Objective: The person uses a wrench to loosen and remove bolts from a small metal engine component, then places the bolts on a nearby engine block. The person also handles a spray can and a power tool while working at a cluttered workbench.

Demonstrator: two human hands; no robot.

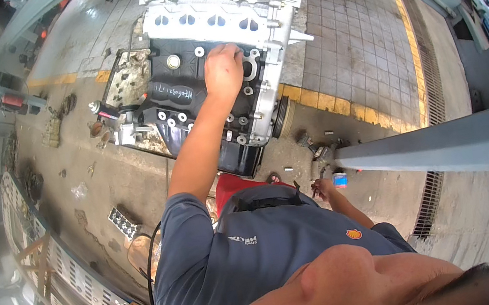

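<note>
My left hand [224, 72] is over the dark side of an engine block [172, 90], its fingers curled down beside a round opening [250, 69]. What the fingertips pinch, if anything, is hidden. The engine's silver cylinder head [206, 20] with a row of oval ports lies beyond the hand. My right hand [323, 190] hangs low near my waist, away from the engine. Its fingers look closed around something small and dark that is too small to name.
A power tool [108, 110] lies at the engine's left edge. A black pulley [281, 117] juts out at its right. Small parts [320, 151] and a blue box [340, 180] are by a grey post [438, 147]. A metal engine part [124, 224] lies on the floor at left.
</note>
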